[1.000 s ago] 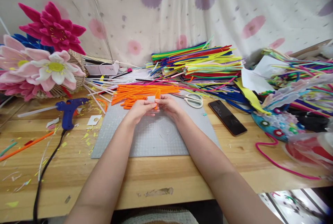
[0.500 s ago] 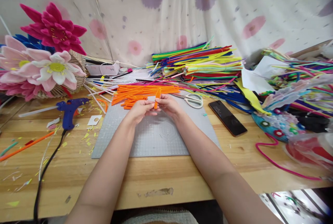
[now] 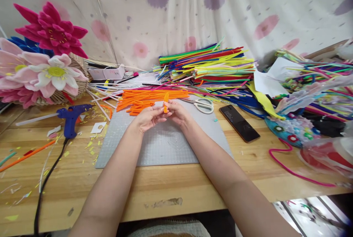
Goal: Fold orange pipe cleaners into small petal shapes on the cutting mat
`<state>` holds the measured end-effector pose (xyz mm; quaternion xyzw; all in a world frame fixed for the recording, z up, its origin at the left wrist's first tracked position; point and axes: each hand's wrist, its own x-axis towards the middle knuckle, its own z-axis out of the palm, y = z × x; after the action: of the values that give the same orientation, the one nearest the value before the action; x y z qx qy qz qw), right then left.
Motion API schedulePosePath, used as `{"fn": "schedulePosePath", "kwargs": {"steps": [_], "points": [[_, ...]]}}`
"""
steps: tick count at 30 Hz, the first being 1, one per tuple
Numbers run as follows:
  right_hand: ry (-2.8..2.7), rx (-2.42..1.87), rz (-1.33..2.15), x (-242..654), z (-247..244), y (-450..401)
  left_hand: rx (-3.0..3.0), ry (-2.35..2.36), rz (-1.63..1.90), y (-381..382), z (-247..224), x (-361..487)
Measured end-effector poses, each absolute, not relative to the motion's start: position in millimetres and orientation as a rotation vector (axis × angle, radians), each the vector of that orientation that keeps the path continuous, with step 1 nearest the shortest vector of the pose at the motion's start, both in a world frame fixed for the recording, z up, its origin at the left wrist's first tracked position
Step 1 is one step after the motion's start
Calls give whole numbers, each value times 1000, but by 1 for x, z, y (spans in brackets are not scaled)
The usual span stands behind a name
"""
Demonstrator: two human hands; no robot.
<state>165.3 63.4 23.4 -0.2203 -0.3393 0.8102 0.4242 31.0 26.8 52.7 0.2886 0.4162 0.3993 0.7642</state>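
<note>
Pinching an orange piece [image 3: 166,99], lettering [image 3: 228,116] on phone [image 3: 241,125] illegible.

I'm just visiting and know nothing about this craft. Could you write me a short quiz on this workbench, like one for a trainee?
1. Multiple choice: what colour is the small piece held between the left hand and the right hand?
A) blue
B) orange
C) white

2. True or false: the glue gun lies to the person's left of the grey mat.

3. Fill in the blank: on the wooden table, just right of the mat, lies a black ____.

Key:
1. B
2. True
3. phone
</note>
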Motion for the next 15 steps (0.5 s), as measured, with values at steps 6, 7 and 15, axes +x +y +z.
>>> {"fn": "schedulePosePath", "kwargs": {"steps": [6, 7, 15], "points": [[-914, -584, 2013, 170, 22, 67, 709, 956, 850, 27, 54, 27], [-924, -590, 2005, 171, 22, 68, 721, 961, 847, 27, 54, 26], [-997, -605, 1986, 172, 22, 67, 748, 1023, 842, 28, 50, 26]]}}
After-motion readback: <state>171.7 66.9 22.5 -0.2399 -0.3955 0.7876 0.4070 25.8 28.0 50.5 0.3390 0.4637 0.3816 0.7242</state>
